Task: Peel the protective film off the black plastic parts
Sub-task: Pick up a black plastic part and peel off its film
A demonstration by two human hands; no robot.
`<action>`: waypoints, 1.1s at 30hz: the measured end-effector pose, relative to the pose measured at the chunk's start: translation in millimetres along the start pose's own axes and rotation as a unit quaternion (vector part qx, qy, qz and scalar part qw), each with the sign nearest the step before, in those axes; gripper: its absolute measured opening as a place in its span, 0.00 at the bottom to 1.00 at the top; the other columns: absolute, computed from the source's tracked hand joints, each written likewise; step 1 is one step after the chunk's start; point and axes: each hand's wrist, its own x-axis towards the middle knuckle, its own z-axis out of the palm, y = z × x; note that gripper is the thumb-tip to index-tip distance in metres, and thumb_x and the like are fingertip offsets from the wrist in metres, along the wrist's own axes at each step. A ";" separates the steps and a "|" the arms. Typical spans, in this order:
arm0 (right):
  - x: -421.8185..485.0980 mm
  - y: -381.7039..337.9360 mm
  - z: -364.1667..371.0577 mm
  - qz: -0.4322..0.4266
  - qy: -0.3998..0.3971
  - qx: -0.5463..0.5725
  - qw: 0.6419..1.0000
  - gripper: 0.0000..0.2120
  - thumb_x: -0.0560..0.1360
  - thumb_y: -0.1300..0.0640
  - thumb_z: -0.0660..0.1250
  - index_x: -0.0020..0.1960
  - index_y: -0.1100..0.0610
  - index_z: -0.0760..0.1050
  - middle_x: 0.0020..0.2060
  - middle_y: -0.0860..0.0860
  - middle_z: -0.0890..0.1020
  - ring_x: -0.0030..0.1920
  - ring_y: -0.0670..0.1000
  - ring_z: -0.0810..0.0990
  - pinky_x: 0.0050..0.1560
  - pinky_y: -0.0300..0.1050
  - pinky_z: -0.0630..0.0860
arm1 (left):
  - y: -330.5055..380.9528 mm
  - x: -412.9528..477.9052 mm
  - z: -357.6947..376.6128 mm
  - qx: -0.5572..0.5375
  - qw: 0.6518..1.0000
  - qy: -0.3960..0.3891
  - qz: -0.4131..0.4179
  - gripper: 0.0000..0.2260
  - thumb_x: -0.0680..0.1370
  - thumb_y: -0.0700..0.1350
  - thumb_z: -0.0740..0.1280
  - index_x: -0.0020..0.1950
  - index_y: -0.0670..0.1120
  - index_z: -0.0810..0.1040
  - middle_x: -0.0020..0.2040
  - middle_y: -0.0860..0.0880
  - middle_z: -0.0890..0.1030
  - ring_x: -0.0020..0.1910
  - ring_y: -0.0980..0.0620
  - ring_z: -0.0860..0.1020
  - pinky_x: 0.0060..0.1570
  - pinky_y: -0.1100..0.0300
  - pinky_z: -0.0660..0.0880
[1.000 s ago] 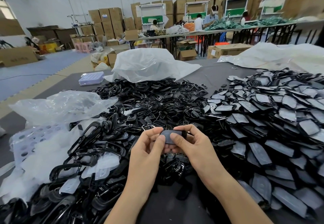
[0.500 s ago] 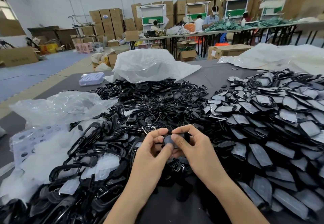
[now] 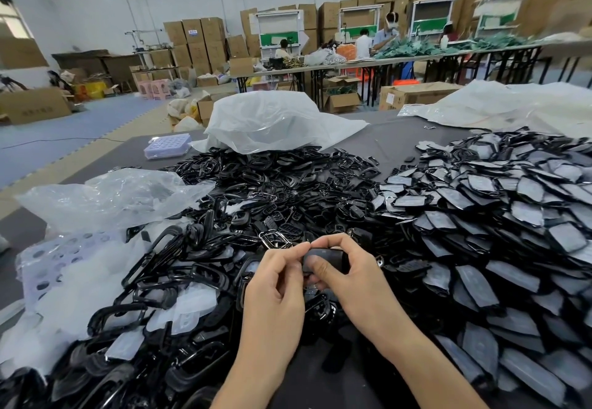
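Left hand (image 3: 275, 283) now at part (image 3: 331, 259) edge

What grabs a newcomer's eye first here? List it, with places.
At centre front the left hand and right hand pinch one small black part. Around them lie a heap of film-covered pieces on the right, a tangle of black frames on the left, a white bag behind.

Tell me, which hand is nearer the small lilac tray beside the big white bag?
Left. The small lilac tray lies far ahead and leftward of the left hand; the right hand is farther to the right, pinching the same black plastic part.
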 end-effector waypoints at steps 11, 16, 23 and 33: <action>-1.4 -0.7 -0.7 0.004 -0.021 -0.016 1.000 0.10 0.81 0.64 0.63 0.54 0.51 0.79 0.45 0.46 0.86 0.43 0.46 0.85 0.45 0.37 0.80 | -5.4 3.7 -0.8 0.019 0.998 -0.012 -0.053 0.09 0.79 0.41 0.69 0.50 0.57 0.81 0.43 0.54 0.85 0.42 0.57 0.83 0.44 0.67 0.77; -2.4 0.4 2.2 0.002 -0.019 -0.021 1.000 0.09 0.80 0.63 0.67 0.55 0.51 0.78 0.45 0.44 0.86 0.43 0.46 0.86 0.45 0.36 0.80 | -5.9 2.1 -2.5 0.067 0.998 -0.008 -0.018 0.10 0.82 0.42 0.64 0.51 0.58 0.80 0.43 0.59 0.85 0.43 0.59 0.83 0.42 0.67 0.77; -2.1 -2.6 0.8 0.000 0.015 -0.033 0.999 0.09 0.80 0.64 0.67 0.52 0.50 0.78 0.42 0.43 0.86 0.40 0.43 0.85 0.41 0.35 0.79 | -0.6 1.7 0.6 -0.002 0.999 -0.028 -0.047 0.11 0.81 0.40 0.66 0.53 0.55 0.82 0.44 0.53 0.85 0.43 0.58 0.83 0.43 0.69 0.76; -0.3 -5.9 -2.1 0.005 0.021 0.061 0.998 0.08 0.82 0.64 0.64 0.56 0.54 0.78 0.45 0.51 0.87 0.41 0.53 0.87 0.43 0.39 0.82 | 0.6 6.2 -2.6 0.001 1.000 0.001 -0.024 0.09 0.79 0.39 0.68 0.48 0.54 0.80 0.33 0.57 0.79 0.32 0.62 0.76 0.37 0.72 0.70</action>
